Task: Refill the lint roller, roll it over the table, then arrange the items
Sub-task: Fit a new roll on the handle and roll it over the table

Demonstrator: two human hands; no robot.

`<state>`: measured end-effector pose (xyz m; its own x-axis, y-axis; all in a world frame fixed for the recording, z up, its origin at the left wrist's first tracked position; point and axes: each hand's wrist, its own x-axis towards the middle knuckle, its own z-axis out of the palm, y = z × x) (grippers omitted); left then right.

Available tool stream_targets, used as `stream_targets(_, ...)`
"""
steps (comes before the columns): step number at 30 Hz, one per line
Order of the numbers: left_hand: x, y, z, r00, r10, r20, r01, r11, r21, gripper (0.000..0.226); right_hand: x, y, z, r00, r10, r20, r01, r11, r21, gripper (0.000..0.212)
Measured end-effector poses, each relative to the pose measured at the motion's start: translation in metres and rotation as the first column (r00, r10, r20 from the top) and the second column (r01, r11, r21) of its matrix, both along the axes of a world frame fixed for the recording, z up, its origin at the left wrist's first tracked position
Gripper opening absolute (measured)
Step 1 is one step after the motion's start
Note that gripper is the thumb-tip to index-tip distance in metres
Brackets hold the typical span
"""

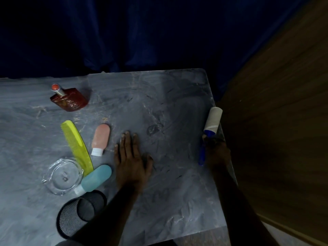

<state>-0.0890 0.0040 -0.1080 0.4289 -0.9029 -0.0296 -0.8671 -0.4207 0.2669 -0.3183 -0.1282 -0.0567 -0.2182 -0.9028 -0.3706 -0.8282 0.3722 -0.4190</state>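
Seemingly empty mesh cup (78, 214), glass ashtray (62, 176)

surface: grey marbled table (170, 96) | behind: dark blue curtain (124, 32), folds visible | right: brown wood-grain panel (284, 103) | light: dim, shadowed toward the right

Mesh cup (79, 213): near side hidden behind the left forearm. Lint roller (209, 132): middle of the blue handle covered by the right hand (215, 153), grip lost in shadow. Red bottle (70, 100): label lettering too small to read.
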Motion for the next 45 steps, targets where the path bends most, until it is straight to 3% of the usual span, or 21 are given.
stream_targets(4, 0.001, 0.001, 0.000, 1.000, 0.004, -0.020, -0.004, 1.000, -0.002, 0.087, 0.004, -0.017, 0.004, 0.995, 0.055, -0.088, -0.048, 0.995, 0.082, 0.036)
stream_targets(9, 0.002, 0.002, 0.006, 0.998, -0.004, -0.058, 0.003, 1.000, -0.011, 0.086, 0.011, -0.021, 0.012, 0.963, 0.216, -0.159, -0.209, 0.976, 0.059, 0.038)
stream_targets(14, 0.005, 0.002, 0.016, 0.989, 0.002, -0.150, -0.003, 1.000, -0.010, 0.085, 0.045, -0.013, 0.011, 0.943, 0.328, -0.053, -0.327, 0.944, 0.037, 0.043)
stream_targets(22, 0.015, -0.004, 0.035, 0.960, 0.024, -0.281, 0.016, 0.990, 0.139, 0.091, 0.118, 0.019, 0.007, 0.853, 0.471, -0.227, -0.483, 0.875, -0.001, 0.051)
stream_targets(26, 0.019, -0.007, 0.037, 0.957, 0.023, -0.290, 0.029, 0.984, 0.174, 0.087, 0.124, 0.023, 0.006, 0.859, 0.452, -0.241, -0.480, 0.874, -0.073, 0.048)
stream_targets(32, 0.018, -0.009, 0.042, 0.946, 0.056, -0.321, 0.007, 0.982, 0.190, 0.087, 0.127, 0.015, 0.010, 0.910, 0.393, -0.132, -0.404, 0.912, -0.072, 0.046)
stream_targets(45, 0.014, -0.016, 0.064, 0.922, 0.067, -0.381, -0.009, 0.989, 0.151, 0.084, 0.131, 0.012, 0.023, 0.953, 0.290, -0.088, -0.295, 0.955, -0.039, 0.062)
